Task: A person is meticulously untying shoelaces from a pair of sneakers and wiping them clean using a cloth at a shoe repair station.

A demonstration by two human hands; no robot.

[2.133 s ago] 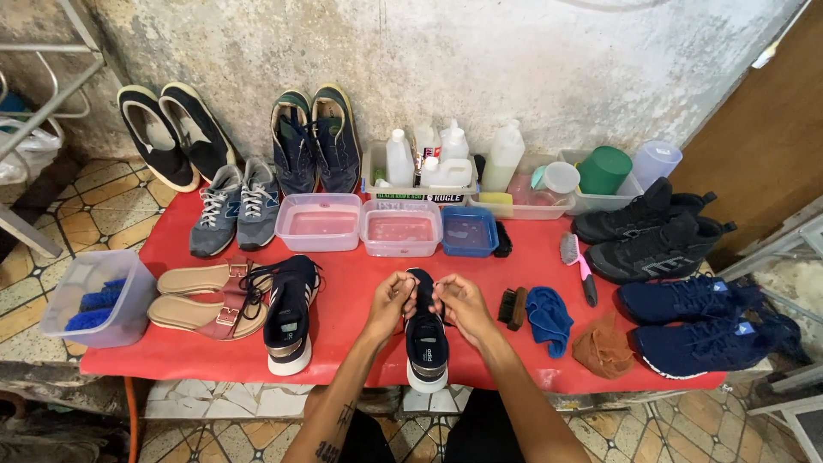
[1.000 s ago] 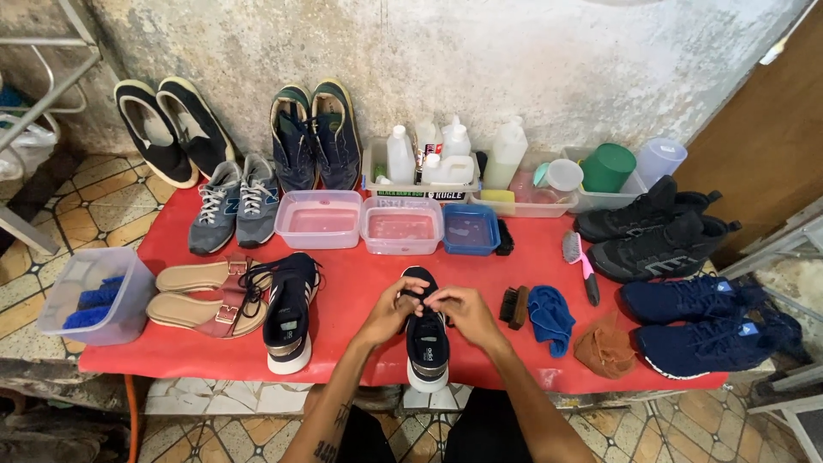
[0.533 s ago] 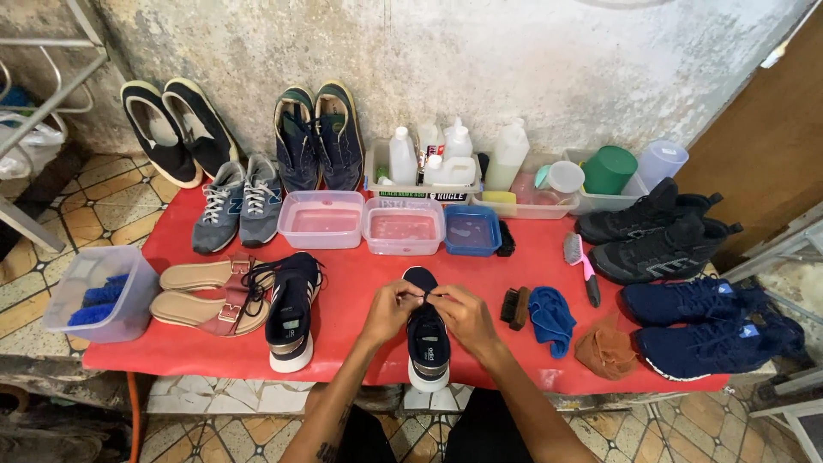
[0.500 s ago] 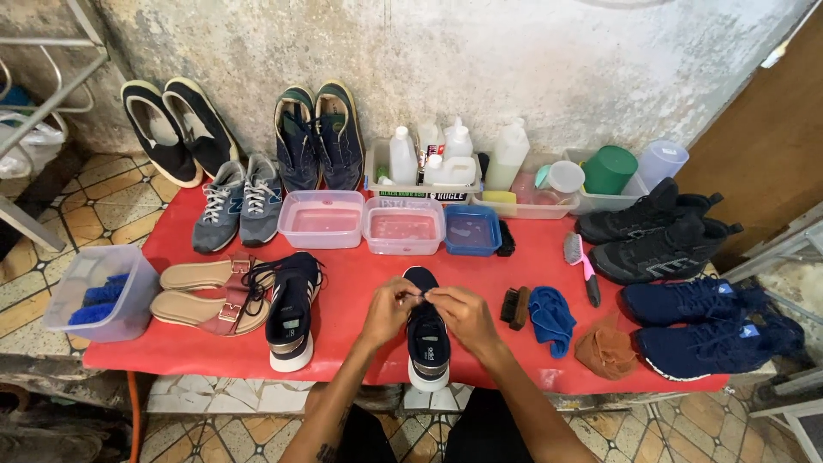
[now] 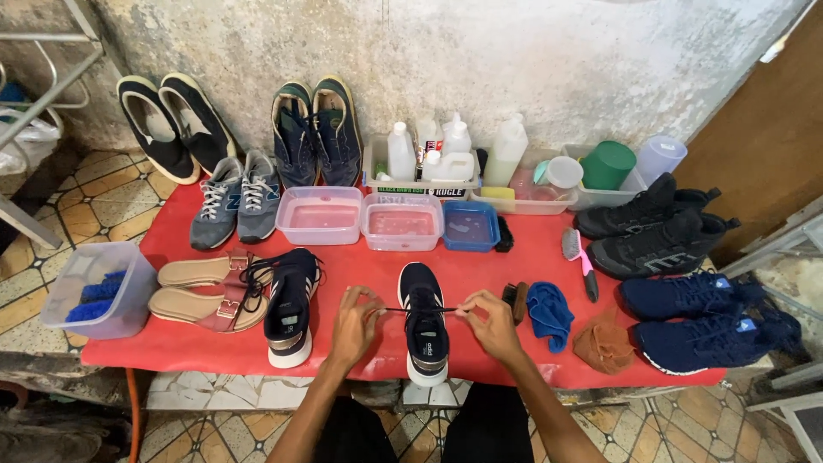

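Sneaker [image 5: 425, 324], dark with a white sole, stands at the front edge of the red table [image 5: 531, 257], toe pointing away from us. Across it we see a black lace [image 5: 420, 309] stretched taut. Our left hand [image 5: 355, 324], just left of the sneaker, has its fingers pinched closed on one end of the lace; our right hand [image 5: 494, 324], just right of the sneaker, pinches the other end the same way. A second matching sneaker [image 5: 291, 304] lies further left, and a blue cloth [image 5: 549, 313] lies right of the right hand.

Soft even daylight, faint shadows, sharp focus, wide-angle bending at edges
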